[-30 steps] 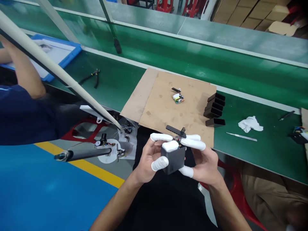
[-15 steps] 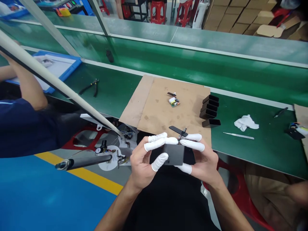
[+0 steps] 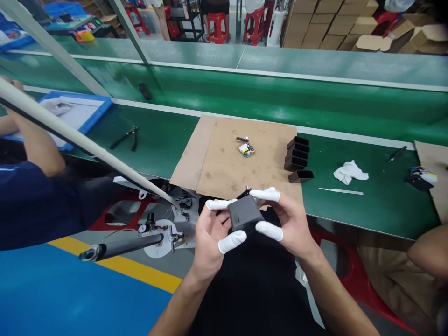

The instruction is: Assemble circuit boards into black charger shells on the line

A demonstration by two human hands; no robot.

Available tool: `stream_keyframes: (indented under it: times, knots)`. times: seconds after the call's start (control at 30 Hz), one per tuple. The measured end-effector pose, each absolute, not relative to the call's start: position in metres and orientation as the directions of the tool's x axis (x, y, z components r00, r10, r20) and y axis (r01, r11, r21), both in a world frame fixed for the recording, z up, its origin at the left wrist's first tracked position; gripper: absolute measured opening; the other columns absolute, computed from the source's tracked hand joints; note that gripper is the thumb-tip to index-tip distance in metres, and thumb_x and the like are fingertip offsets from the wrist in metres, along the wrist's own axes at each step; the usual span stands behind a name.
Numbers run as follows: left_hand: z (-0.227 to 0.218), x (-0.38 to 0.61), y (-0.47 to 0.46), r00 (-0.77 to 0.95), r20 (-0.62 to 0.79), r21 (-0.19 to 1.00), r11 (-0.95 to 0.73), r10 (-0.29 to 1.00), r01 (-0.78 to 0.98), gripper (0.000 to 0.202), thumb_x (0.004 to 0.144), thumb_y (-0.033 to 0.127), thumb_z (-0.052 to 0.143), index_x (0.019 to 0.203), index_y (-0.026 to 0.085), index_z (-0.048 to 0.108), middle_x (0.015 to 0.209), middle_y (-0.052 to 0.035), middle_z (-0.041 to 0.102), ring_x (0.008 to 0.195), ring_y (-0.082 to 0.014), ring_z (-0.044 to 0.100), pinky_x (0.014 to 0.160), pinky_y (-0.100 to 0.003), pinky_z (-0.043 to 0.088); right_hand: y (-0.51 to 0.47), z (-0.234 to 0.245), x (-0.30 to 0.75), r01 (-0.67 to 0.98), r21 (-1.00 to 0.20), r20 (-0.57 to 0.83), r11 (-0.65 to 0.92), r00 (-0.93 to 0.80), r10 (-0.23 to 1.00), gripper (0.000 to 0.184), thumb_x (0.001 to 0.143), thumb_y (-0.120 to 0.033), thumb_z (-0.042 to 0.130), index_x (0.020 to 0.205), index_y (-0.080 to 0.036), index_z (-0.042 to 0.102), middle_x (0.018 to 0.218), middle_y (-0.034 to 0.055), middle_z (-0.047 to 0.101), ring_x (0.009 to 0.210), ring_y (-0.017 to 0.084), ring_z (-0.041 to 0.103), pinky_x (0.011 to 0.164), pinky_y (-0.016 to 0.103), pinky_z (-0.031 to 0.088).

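Observation:
Between my two hands is a black plastic housing point(image 3: 246, 212), tilted, with a small dark part and some metal sticking out at its far end. My left hand point(image 3: 213, 233) grips its left side, thumb below and index finger along the top edge. On the right, my right hand point(image 3: 289, 221) has it between thumb and fingers. White finger cots cover several of my fingertips. Beyond them, a small circuit board point(image 3: 247, 150) with a yellow-wrapped component lies on the cardboard sheet point(image 3: 224, 172), a dark strip point(image 3: 241, 139) beside it. Several open black housings point(image 3: 297, 154) line the sheet's right edge.
Right of the cardboard lie a crumpled white cloth point(image 3: 350, 172), tweezers point(image 3: 341, 191) and another assembly point(image 3: 421, 178). Black-handled cutters point(image 3: 126, 137) lie left. A pale slanted pole point(image 3: 87, 147) crosses the left side, near a co-worker's arm point(image 3: 40, 140). Another person sits at right.
My hands have tilted and turned the black housing, so a different face shows and its protruding part is now mostly behind it. The whole view has shifted slightly.

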State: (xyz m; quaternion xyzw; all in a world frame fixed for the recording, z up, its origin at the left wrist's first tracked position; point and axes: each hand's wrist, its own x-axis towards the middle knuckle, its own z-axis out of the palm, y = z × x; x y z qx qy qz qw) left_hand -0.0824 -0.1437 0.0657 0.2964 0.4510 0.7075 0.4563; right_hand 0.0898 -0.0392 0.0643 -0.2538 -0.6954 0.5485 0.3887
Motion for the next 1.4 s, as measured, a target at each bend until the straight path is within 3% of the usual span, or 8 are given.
stream_keyframes:
  times: [0.23,0.67,0.83,0.93,1.03,1.17,1.27,1.4]
  knots:
    - [0.064,-0.051,-0.147,-0.499,-0.222,0.821,-0.115,0.838,-0.559,0.052,0.075,0.034,0.094,0.119,0.026,0.066,0.127,-0.0053,0.065,0.119,-0.0231,0.068,0.103,-0.037,0.059,-0.033,0.069,0.076,-0.049,-0.986,0.156,0.157,-0.572,0.805,0.027,0.102,-0.039,0.068,0.126,-0.028,0.076,0.098,0.0026,0.063,0.091,0.019,0.062,0.087,0.038,0.055]
    - [0.063,-0.04,-0.147,-0.558,-0.276,0.826,-0.104,0.783,-0.554,0.046,0.076,0.038,0.095,0.111,0.022,0.07,0.119,-0.0066,0.069,0.118,-0.0257,0.068,0.106,-0.041,0.057,-0.03,0.073,0.069,-0.036,-0.997,0.071,0.061,-0.563,0.824,0.026,0.101,-0.046,0.07,0.114,-0.025,0.078,0.098,0.0026,0.068,0.089,0.018,0.066,0.085,0.035,0.053]
    - [0.063,-0.039,-0.146,-0.607,-0.278,0.85,-0.104,0.744,-0.516,0.046,0.071,0.033,0.098,0.107,0.022,0.07,0.112,-0.005,0.072,0.106,-0.0207,0.073,0.094,-0.031,0.061,-0.028,0.073,0.072,-0.042,-0.999,0.046,0.026,-0.594,0.803,0.026,0.102,-0.047,0.068,0.115,-0.026,0.077,0.1,0.0027,0.068,0.092,0.018,0.066,0.086,0.034,0.055]
    - [0.053,-0.045,-0.134,-0.661,-0.116,0.931,-0.151,0.741,-0.332,0.045,0.074,0.031,0.096,0.108,0.022,0.068,0.11,-0.0045,0.072,0.104,-0.0208,0.075,0.092,-0.033,0.064,-0.023,0.06,0.075,-0.041,-0.998,0.067,0.053,-0.587,0.807,0.027,0.105,-0.046,0.065,0.12,-0.027,0.076,0.11,0.0044,0.071,0.101,0.02,0.068,0.095,0.038,0.056]
    - [0.031,-0.061,-0.111,-0.658,0.259,0.966,-0.202,0.707,0.164,0.05,0.077,0.025,0.093,0.118,0.022,0.065,0.118,-0.0079,0.069,0.114,-0.026,0.073,0.099,-0.043,0.064,-0.017,0.034,0.075,0.008,-0.984,0.151,0.178,-0.485,0.861,0.03,0.105,-0.043,0.064,0.13,-0.028,0.072,0.123,0.007,0.07,0.111,0.023,0.069,0.103,0.044,0.056]
    - [-0.009,-0.086,-0.072,-0.273,0.69,0.547,-0.237,0.67,0.803,0.042,0.085,0.014,0.079,0.124,0.018,0.064,0.117,-0.0136,0.067,0.114,-0.0305,0.072,0.098,-0.047,0.064,-0.008,-0.006,0.068,0.165,-0.941,0.211,0.296,-0.398,0.893,0.046,0.099,-0.04,0.071,0.143,-0.028,0.063,0.138,0.0094,0.068,0.126,0.027,0.066,0.114,0.05,0.053]
    - [-0.033,-0.095,-0.052,-0.027,0.689,0.37,-0.319,0.724,0.873,0.045,0.087,0.001,0.061,0.129,0.017,0.06,0.122,-0.0175,0.065,0.117,-0.0329,0.07,0.096,-0.048,0.064,-0.003,-0.029,0.062,0.201,-0.928,0.215,0.312,-0.397,0.893,0.061,0.095,-0.038,0.077,0.151,-0.027,0.055,0.148,0.0117,0.064,0.133,0.029,0.064,0.117,0.052,0.053]
    - [-0.051,-0.095,-0.047,0.076,0.672,0.38,-0.431,0.737,0.818,0.057,0.089,0.002,0.059,0.143,0.018,0.049,0.125,-0.0176,0.063,0.116,-0.032,0.069,0.093,-0.047,0.066,-0.002,-0.044,0.064,0.288,-0.896,0.238,0.338,-0.332,0.913,0.066,0.095,-0.038,0.077,0.155,-0.026,0.052,0.142,0.0134,0.068,0.129,0.031,0.068,0.112,0.053,0.058]
